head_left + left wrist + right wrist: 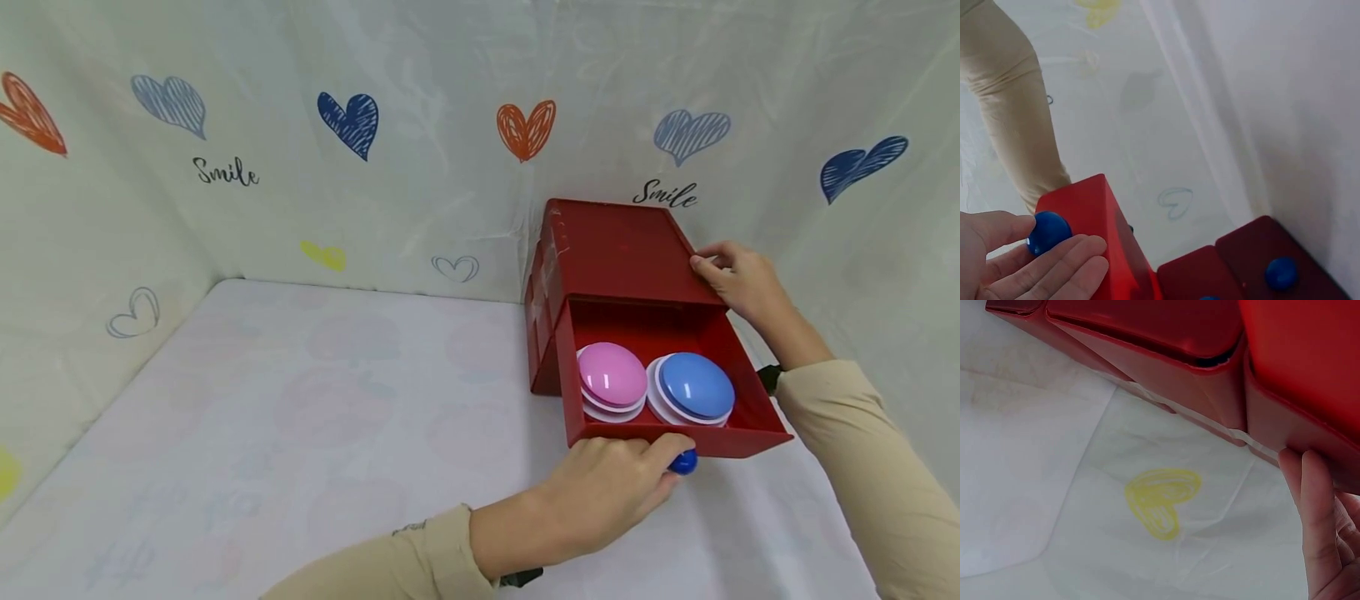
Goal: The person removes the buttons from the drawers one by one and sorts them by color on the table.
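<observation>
A red drawer cabinet [618, 250] stands against the back wall at the right. Its top drawer [678, 442] is pulled out. Inside lie a pink glossy domed piece [611, 373] and a blue glossy domed piece [697, 385], each above white discs; their kind is unclear. My left hand [596, 492] pinches the round blue knob [1050, 232] on the drawer front between thumb and fingers. At the cabinet's upper right edge rests my right hand [742, 279]. Its fingers [1317, 500] lie fairly straight against the red side in the right wrist view.
Lower drawers of the cabinet, in the left wrist view, carry blue knobs [1281, 273] and stay shut. A white cloth covers the table [337, 417]. Behind it hangs a pale curtain [435, 100] printed with hearts, close to the cabinet's back.
</observation>
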Motion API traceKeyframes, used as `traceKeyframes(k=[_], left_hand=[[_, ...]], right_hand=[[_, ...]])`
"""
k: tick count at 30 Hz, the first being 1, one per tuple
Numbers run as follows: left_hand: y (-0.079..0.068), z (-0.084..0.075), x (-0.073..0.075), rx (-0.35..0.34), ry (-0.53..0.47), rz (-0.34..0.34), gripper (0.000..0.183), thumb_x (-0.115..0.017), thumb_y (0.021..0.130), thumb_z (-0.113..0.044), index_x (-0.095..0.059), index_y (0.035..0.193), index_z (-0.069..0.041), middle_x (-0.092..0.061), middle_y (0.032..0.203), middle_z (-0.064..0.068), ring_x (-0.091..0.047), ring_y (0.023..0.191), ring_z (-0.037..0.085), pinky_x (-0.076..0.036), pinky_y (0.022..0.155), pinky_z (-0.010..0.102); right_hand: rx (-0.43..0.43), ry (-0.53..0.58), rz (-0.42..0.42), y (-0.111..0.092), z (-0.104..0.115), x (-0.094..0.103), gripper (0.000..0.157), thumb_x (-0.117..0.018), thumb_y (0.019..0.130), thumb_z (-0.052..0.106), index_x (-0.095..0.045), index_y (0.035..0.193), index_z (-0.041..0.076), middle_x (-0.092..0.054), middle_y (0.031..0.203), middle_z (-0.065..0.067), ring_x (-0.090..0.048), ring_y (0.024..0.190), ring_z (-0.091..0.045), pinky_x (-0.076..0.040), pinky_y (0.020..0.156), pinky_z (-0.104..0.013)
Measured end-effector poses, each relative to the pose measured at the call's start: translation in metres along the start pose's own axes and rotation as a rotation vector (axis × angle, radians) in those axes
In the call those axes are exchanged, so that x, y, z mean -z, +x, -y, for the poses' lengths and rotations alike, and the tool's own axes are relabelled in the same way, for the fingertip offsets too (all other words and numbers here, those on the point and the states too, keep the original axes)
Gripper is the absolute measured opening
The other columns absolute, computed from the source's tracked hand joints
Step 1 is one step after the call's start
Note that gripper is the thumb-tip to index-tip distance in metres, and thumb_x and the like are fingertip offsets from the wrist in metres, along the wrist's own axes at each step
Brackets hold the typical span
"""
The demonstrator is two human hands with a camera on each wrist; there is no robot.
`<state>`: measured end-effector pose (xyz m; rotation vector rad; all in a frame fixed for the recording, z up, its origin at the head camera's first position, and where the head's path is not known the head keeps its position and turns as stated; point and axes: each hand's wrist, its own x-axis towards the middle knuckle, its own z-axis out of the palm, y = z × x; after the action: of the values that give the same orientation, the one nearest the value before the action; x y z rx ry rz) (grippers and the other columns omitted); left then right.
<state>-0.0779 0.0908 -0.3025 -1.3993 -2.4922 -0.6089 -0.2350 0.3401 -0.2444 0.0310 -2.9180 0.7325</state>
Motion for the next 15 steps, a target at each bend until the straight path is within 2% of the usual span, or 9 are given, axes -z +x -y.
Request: traceKeyframes(k=[6,11,15], left_hand=[[-0.001,0.0,0.005,0.004,-0.002,0.014,0.033,-0.059,0.09,-0.032,-0.052,0.12,-0.02,-0.061,0.076,-0.015,-0.05,0.059,-0.008,-0.041,0.063,0.0],[-0.002,0.0,0.012,-0.006,0.009,0.02,0.026,-0.056,0.092,-0.033,-0.057,0.115,-0.02,-0.065,0.081,-0.015,-0.052,0.06,-0.008,-0.037,0.06,-0.001],[-0.003,0.0,0.018,-0.029,0.004,0.004,0.022,-0.055,0.093,-0.033,-0.062,0.108,-0.019,-0.065,0.076,-0.015,-0.048,0.056,-0.008,-0.03,0.055,-0.003]], right_hand=[[0.002,-0.003,0.002,0.0,0.001,-0.001,0.059,-0.041,0.096,0.044,-0.044,0.129,-0.004,-0.05,0.114,-0.031,-0.052,0.094,-0.038,-0.042,0.056,-0.013],[-0.001,0.007,0.005,-0.001,0.0,0.0,0.058,-0.04,0.096,0.044,-0.044,0.129,-0.004,-0.049,0.114,-0.031,-0.053,0.093,-0.038,-0.042,0.056,-0.012],[-0.008,0.007,0.011,0.0,0.001,0.0,0.059,-0.04,0.096,0.045,-0.043,0.129,-0.003,-0.049,0.117,-0.031,-0.053,0.095,-0.039,-0.046,0.057,-0.016]])
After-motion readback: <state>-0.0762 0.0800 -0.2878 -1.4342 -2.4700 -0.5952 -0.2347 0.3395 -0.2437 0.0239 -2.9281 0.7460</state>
